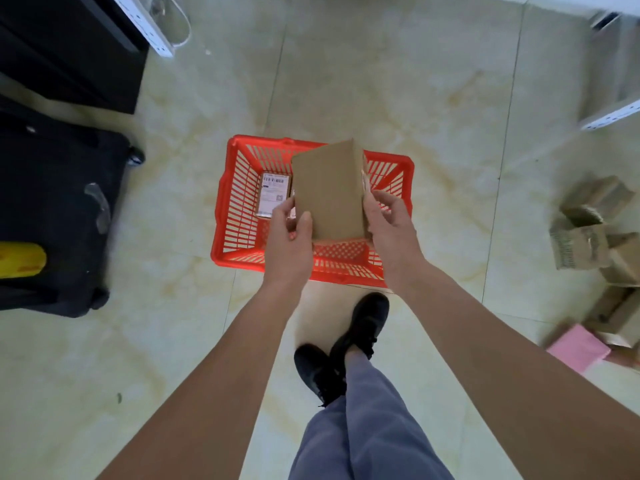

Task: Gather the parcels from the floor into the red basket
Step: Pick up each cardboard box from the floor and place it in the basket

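1. Brown cardboard parcel (330, 192): held above the red basket (228, 202), its plain face toward the camera and its far end tipped away from the person.
2. Left hand (289, 233): grips the parcel's near left corner, thumb laid on the upper face, fingers curled round the left edge.
3. Right hand (389, 220): clasps the parcel's right side, thumb along the edge, fingers wrapped behind it; the fingertips are hidden by the box.
4. Red basket: a slatted plastic basket standing on the pale tiled floor (450, 116), directly ahead of the person's black shoes (367, 323).
5. Labelled parcel (273, 197): lies inside the basket by its left wall, white shipping label facing up; the held parcel partly covers it.
6. Remaining parcels (585, 237): a loose heap of small cardboard boxes on the floor to the right, well apart from the basket; blur makes their number uncertain.
7. Pink parcel (578, 348): flat on the floor at the near end of that heap.
8. Black suitcase (52, 220): lies on the floor to the left, with a yellow item (20, 259) at its near edge.
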